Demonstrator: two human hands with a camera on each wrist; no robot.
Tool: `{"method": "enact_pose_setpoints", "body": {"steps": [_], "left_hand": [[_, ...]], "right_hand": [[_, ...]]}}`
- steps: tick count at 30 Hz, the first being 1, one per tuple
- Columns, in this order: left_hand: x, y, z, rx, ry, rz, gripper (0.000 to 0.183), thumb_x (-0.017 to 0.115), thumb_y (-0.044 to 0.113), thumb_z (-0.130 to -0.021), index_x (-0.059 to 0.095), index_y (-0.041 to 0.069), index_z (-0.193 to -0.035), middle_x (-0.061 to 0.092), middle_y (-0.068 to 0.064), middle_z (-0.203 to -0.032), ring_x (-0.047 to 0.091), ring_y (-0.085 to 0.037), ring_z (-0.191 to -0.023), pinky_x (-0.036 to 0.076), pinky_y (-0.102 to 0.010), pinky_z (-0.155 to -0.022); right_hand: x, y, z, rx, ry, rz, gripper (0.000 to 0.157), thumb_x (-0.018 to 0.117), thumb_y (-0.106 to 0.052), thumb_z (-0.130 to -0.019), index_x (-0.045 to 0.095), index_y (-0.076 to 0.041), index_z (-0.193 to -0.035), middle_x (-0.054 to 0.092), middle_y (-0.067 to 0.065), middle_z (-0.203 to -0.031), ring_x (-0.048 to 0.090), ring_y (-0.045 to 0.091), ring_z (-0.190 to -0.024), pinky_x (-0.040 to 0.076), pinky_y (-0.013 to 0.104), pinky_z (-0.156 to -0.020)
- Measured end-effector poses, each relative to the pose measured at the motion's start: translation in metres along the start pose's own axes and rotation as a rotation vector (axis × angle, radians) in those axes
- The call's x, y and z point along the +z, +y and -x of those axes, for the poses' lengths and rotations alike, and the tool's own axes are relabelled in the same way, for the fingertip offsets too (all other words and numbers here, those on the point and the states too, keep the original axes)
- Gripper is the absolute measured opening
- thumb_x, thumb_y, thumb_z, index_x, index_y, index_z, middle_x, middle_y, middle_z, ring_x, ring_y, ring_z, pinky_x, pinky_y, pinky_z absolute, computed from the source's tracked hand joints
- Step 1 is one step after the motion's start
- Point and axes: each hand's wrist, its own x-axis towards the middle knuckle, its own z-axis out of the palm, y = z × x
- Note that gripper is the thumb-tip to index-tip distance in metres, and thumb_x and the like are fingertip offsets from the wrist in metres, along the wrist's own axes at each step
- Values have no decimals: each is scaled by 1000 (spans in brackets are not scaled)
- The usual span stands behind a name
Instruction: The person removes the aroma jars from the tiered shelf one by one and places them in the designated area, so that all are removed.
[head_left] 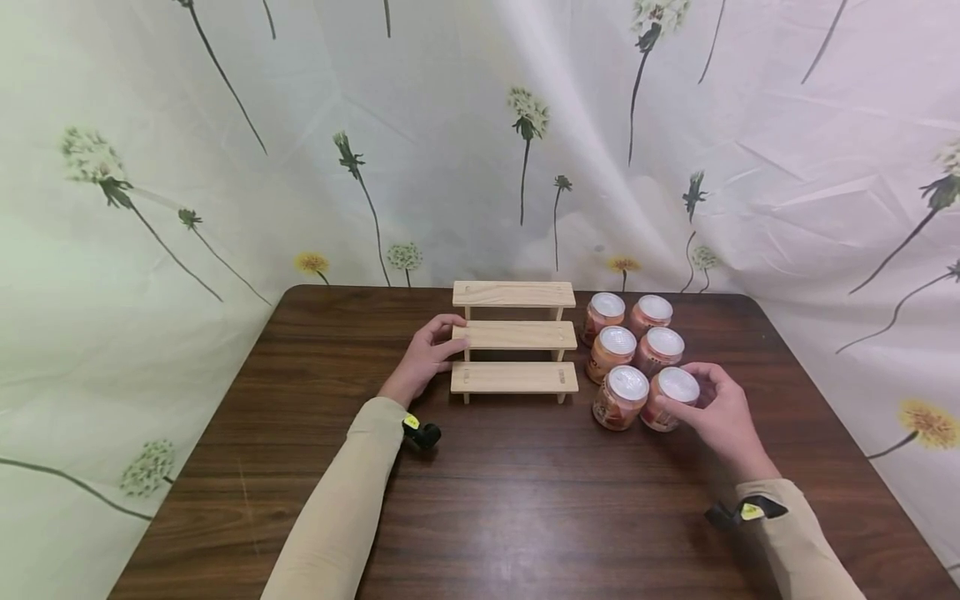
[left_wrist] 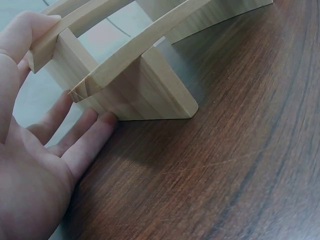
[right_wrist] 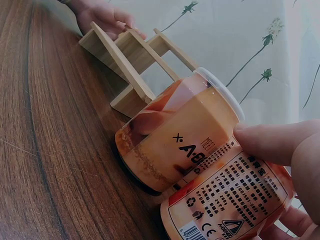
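Observation:
A three-tier wooden display stand (head_left: 514,335) stands on the table, its steps rising toward the back. My left hand (head_left: 431,357) grips the stand's left end at the middle step, thumb and fingers around its edge; lower fingers (left_wrist: 90,145) reach to the side panel. Right of the stand, several clear-lidded jars with orange-pink labels stand close together in two columns. My right hand (head_left: 716,410) holds the front right jar (head_left: 670,398), thumb on the near side and fingers around the far side. The front left jar (right_wrist: 175,135) stands beside it, upright on the table.
The dark wood-grain table (head_left: 495,500) reaches back to a white curtain (head_left: 465,150) printed with dandelions. More jars (head_left: 618,343) stand behind the front pair. Each wrist carries a black strap with a small camera (head_left: 427,435).

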Motion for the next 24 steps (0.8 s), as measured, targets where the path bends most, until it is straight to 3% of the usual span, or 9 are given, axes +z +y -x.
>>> {"method": "enact_pose_setpoints", "body": {"steps": [16,24], "left_hand": [[-3,-3,0,5,6,3,39,72,21,-101,58,14,-137,51,-14,-150,58,-34,-127,59,-46,-90],[-5,-3,0,1,3,0,40,72,22,-102,57,14,-137,49,-15,-152,56,-36,-129,58,-49,-93]], "right_hand": [[-5,1,-1,-7,-77,-27,64,88,-19,-88,51,1,-137,60,14,-130,58,-4,-109,47,10,-88],[-9,0,0,-1,-114,-7,66,86,-24,-90,51,0,-140,59,20,-137,57,-2,-111,47,10,-90]]}}
